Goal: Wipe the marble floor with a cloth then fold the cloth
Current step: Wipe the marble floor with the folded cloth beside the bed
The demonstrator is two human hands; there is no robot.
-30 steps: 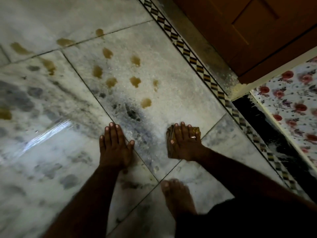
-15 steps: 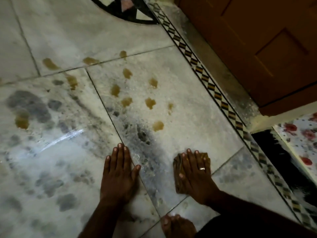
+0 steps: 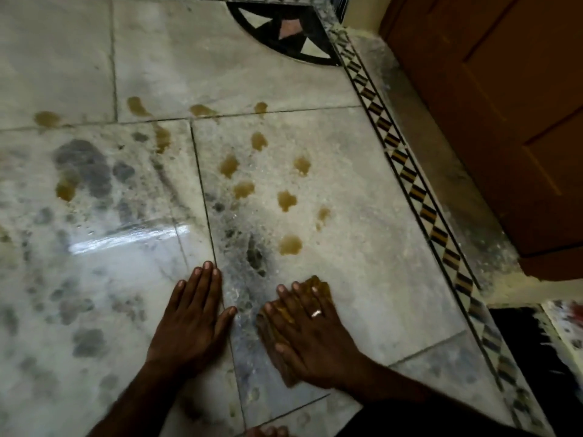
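Marble floor [image 3: 362,279]: pale slabs with grey veining fill most of my feed, with a streak of glare on the slab to the left.
Door [image 3: 504,121]: brown wood panels at upper right, beyond the border.
Border strip [image 3: 419,197]: a black-and-tan diamond band running diagonally between the slabs and the door sill.
Inlay [image 3: 284,29]: a dark curved piece with pale triangles, at the top by the strip's corner.
Stains [image 3: 290,244]: brown blotches scattered ahead of both hands. The nearest is just beyond the cloth.
Left hand [image 3: 192,316]: flat on bare marble, fingers straight and together, thumb out, holding nothing.
Right hand [image 3: 309,332]: spread flat on the cloth, fingers straight, pressing down rather than gripping.
Cloth [image 3: 320,287]: brownish, lying on the floor under the right palm — I see its edges past the fingertips and along the thumb side.
Ring [image 3: 316,313]: pale band on a right finger.
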